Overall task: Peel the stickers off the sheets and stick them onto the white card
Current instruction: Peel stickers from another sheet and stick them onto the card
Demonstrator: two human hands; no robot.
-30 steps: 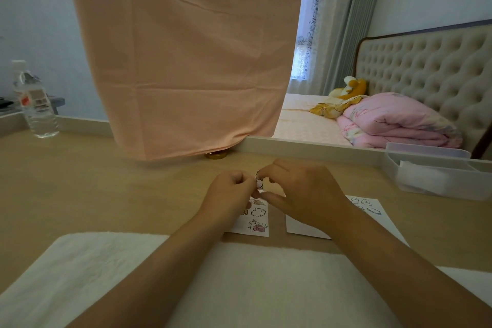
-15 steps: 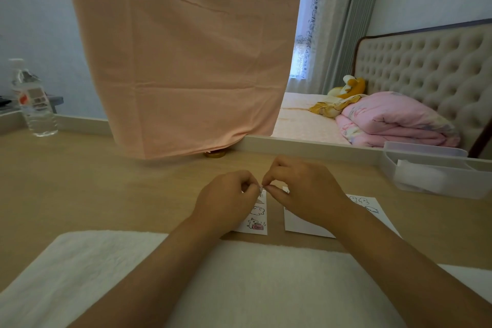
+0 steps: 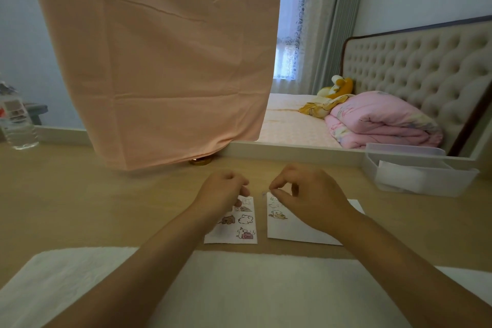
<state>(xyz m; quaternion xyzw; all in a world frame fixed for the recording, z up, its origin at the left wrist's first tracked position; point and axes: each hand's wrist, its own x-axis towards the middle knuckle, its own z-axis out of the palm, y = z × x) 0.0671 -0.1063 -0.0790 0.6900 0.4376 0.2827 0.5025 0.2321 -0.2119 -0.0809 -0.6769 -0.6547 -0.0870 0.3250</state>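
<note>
1. Wooden table (image 3: 80,208), under everything listed below.
2. Clear plastic bin (image 3: 426,189) at far right, white paper (image 3: 399,177) inside.
3. White card (image 3: 292,233), flat, partly under the right hand (image 3: 311,200).
4. Thumb and forefinger pressed together, pinching a tiny sticker (image 3: 264,193) over the card's top left corner.
5. Left hand (image 3: 221,194), fingers curled over the top of the sticker sheet (image 3: 239,226); cannot tell whether gripping it.

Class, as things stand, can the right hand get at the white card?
Probably yes. The right hand, pinching a small sticker, hangs just over the card's far end; nothing lies between them, and the card's near part is bare.
</note>
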